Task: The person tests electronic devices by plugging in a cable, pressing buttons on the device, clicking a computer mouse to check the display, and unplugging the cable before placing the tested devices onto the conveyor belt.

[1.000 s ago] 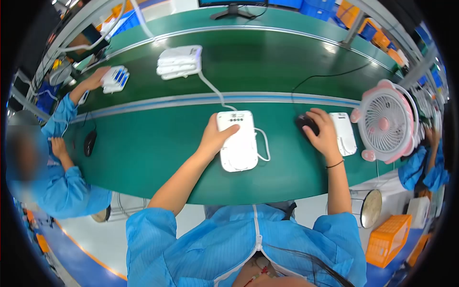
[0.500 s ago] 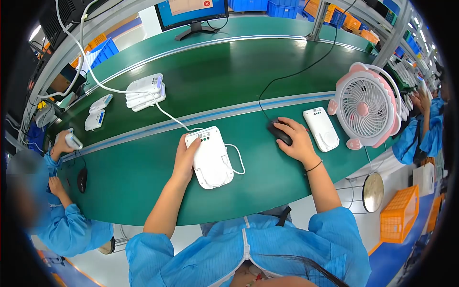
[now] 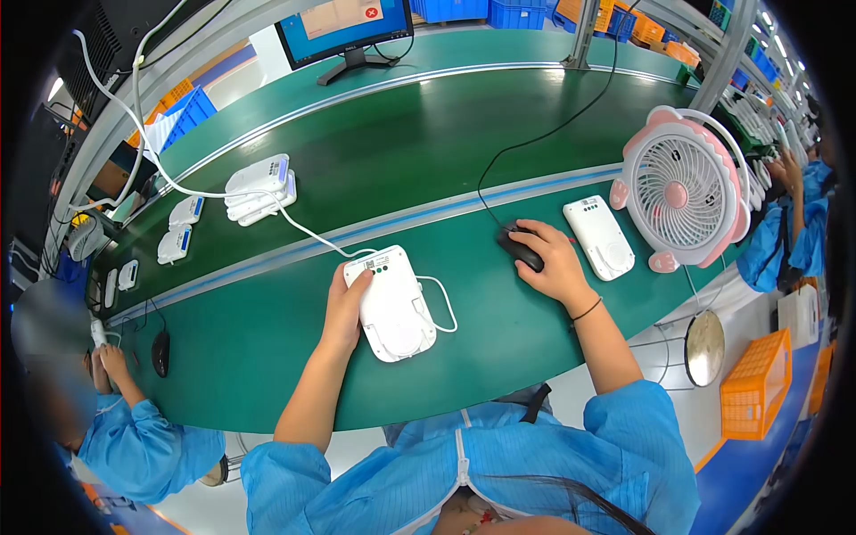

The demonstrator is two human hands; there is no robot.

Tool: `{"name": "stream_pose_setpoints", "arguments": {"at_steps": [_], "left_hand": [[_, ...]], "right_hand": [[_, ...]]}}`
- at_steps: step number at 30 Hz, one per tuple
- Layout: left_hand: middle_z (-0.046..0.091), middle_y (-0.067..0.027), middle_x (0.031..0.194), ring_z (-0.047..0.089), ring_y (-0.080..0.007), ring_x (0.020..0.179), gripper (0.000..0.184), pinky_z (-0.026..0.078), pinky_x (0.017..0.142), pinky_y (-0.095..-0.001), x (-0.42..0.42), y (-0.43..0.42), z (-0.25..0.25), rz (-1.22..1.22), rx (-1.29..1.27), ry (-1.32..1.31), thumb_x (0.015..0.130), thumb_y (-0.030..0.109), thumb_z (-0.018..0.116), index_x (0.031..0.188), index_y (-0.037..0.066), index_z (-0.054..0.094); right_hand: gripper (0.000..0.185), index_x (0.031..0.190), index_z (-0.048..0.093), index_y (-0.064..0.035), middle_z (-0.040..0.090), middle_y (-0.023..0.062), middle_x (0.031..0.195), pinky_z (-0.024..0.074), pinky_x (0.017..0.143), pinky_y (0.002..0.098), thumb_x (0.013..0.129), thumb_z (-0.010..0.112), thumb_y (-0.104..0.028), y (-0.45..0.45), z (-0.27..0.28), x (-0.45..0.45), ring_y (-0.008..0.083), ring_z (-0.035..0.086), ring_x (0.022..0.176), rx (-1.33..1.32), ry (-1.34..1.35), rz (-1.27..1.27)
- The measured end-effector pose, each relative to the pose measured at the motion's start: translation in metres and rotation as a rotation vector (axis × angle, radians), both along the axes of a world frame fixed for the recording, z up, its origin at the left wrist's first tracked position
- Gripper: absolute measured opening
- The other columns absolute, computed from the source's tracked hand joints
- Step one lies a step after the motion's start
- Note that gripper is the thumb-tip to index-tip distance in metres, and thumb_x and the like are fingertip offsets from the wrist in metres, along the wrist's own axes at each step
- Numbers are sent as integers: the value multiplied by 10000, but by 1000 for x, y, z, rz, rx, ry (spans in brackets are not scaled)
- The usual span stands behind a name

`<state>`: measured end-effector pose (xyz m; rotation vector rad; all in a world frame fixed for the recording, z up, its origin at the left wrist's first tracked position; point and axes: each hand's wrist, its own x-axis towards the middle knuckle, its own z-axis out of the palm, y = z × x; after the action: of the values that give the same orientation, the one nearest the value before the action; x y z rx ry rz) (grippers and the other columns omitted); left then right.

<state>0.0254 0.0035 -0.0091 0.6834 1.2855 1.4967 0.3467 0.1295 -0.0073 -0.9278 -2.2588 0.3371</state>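
Observation:
My left hand (image 3: 346, 308) grips the left edge of a white handheld device (image 3: 392, 308), its thumb lying on the upper face near several small dark dots and a printed label. A white cable (image 3: 312, 234) runs to the device's top end, and a white loop (image 3: 446, 303) sticks out at its right side. Under my right hand (image 3: 553, 263) is a black computer mouse (image 3: 520, 248), with the fingers curved over it. To the right of that hand lies a second white device (image 3: 599, 239), flat on the green table (image 3: 490, 348).
A pink and white fan (image 3: 678, 192) stands at the right. Stacked white devices (image 3: 260, 187) and smaller white units (image 3: 176, 241) rest at the left. A monitor (image 3: 343, 31) stands at the back. A co-worker's hands (image 3: 111, 361) are at far left, near another mouse (image 3: 160, 352).
The view has tilted slightly. My hands keep their hold on the device and the mouse. At far left, the co-worker's hands have drawn back, and a white unit now lies on the table there.

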Motion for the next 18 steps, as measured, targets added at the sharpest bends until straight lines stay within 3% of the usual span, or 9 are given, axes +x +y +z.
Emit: {"name": "stream_pose_setpoints", "arguments": {"at_steps": [18], "left_hand": [[596, -152, 1141, 602, -224, 1071, 425, 489, 930, -342, -6, -2, -1, -52, 16, -119, 860, 130, 561, 1247, 5, 438]], "right_hand": [[429, 1117, 654, -101, 597, 102, 1240, 446, 961, 416, 693, 693, -149, 0, -2, -1, 315, 566, 1128, 0, 6, -9]]}}
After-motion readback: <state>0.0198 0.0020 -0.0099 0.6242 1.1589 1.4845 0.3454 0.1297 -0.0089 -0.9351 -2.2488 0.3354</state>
